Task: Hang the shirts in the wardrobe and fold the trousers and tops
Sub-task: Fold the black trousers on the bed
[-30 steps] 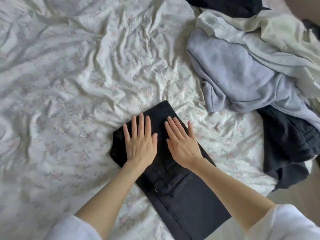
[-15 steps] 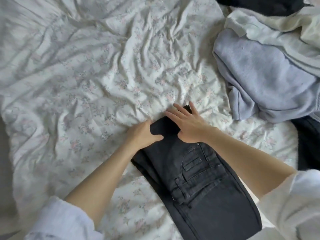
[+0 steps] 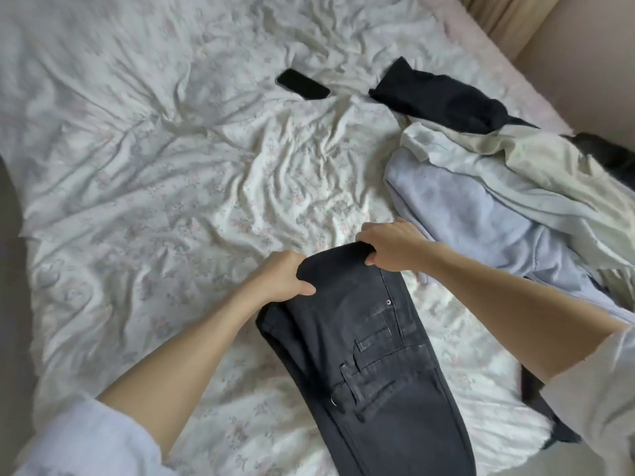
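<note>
While both hands grip the far folded end of the black trousers, the garment lies lengthwise near the bed's near edge, right of centre, running from the hands down toward the near edge. Left hand: fingers curled under the left corner of the fold, thumb pressed on top of the cloth. Right hand: fingers wrapped over the right corner of the fold, thumb tucked below. The gripped end looks raised off the sheet; how far cannot be told. Belt loops, a rivet and pocket stitching face up on the lower half of the trousers. Both forearms are bare, with white sleeves pushed up.

The floral bedsheet is heavily creased across its whole width. A black phone lies flat toward the far edge, near the middle, well apart from the trousers.

Along the right edge of the bed sits a pile of clothes. A lavender top is the nearest item of that pile, just beside the right hand; contact cannot be confirmed. A pale cream garment is draped over the lavender top. A black garment lies at the far end of the pile, partly under the cream one. Another dark garment shows below the right forearm near the right edge, mostly hidden.
</note>
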`<state>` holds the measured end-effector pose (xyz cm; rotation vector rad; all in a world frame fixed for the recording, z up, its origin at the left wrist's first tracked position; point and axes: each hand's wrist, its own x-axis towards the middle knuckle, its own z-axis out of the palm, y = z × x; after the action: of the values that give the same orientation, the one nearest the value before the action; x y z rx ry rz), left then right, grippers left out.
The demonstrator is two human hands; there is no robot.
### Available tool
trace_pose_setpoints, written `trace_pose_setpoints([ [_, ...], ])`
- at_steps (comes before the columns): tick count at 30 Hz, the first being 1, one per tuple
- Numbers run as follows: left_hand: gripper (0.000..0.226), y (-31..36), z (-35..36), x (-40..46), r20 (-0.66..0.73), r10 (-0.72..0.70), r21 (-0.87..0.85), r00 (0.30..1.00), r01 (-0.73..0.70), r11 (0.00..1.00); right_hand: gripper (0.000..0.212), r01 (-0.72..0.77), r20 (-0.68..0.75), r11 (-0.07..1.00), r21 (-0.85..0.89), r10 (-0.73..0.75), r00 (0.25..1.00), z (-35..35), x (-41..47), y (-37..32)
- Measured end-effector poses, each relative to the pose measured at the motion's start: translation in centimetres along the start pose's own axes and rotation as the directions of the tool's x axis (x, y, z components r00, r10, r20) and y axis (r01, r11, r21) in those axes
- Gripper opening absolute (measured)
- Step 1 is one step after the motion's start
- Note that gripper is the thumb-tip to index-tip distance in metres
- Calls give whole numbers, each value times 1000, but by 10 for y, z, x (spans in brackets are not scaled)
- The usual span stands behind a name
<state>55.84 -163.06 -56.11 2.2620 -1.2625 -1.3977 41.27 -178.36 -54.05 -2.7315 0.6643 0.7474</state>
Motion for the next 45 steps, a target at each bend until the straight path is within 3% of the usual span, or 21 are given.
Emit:
trace_pose_setpoints([
  [3, 22, 23, -33, -1, -138, 16, 120, 990, 0, 993, 20, -53, -155, 998, -26, 49, 987, -29, -1, 4],
  [5, 23, 39, -54, -2, -304, 32, 197, 952, 29, 980, 21, -107, -325, 994, -7, 99, 941, -47, 2, 5],
  [8, 23, 61, -77, -2, -590, 122, 312, 798, 86, 946, 19, -150, -576, 988, 41, 146, 804, -66, 9, 7],
  [10, 15, 69, -76, -3, -687, 229, 396, 690, 92, 913, 18, -153, -662, 986, 63, 156, 733, -67, 11, 8],
  [13, 15, 67, -48, -12, -686, 307, 461, 660, 67, 885, 15, -152, -640, 986, 64, 157, 752, -48, -6, 12],
  [16, 13, 62, -3, -35, -674, 376, 493, 636, 9, 870, 16, -67, -611, 998, 11, 60, 790, -17, -39, 14],
  [19, 23, 62, 31, -62, -662, 449, 520, 600, -64, 852, 24, 26, -651, 1000, -8, -25, 759, 9, -74, 17],
  [23, 45, 63, 76, -94, -508, 580, 548, 636, -280, 788, 31, 104, -616, 994, -14, -91, 782, 45, -125, 21],
  [28, 62, 57, 143, -117, -128, 499, 530, 857, -366, 765, 44, 148, -427, 989, -4, -135, 894, 111, -182, 17],
  [31, 60, 47, 184, -117, 26, 476, 530, 879, -416, 739, 48, 114, -350, 993, 27, -97, 932, 152, -200, 18],
  [33, 58, 39, 209, -114, 84, 451, 527, 888, -424, 736, 45, 79, -225, 996, 52, -66, 972, 183, -208, 18],
  [37, 61, 18, 227, -81, -7, 346, 591, 938, -275, 759, 53, 2, 110, 1000, 12, -4, 994, 227, -214, 17],
  [38, 61, 11, 227, -69, -35, 292, 606, 956, -212, 767, 52, -30, 114, 999, 23, 27, 993, 229, -212, 14],
  [42, 60, -12, 214, -26, -165, 164, 613, 973, -29, 790, 44, -37, -225, 996, 77, 54, 973, 219, -182, 0],
  [45, 62, -25, 199, 2, -201, 85, 535, 976, 37, 844, 53, -76, -182, 995, 64, 87, 980, 212, -136, 0],
])
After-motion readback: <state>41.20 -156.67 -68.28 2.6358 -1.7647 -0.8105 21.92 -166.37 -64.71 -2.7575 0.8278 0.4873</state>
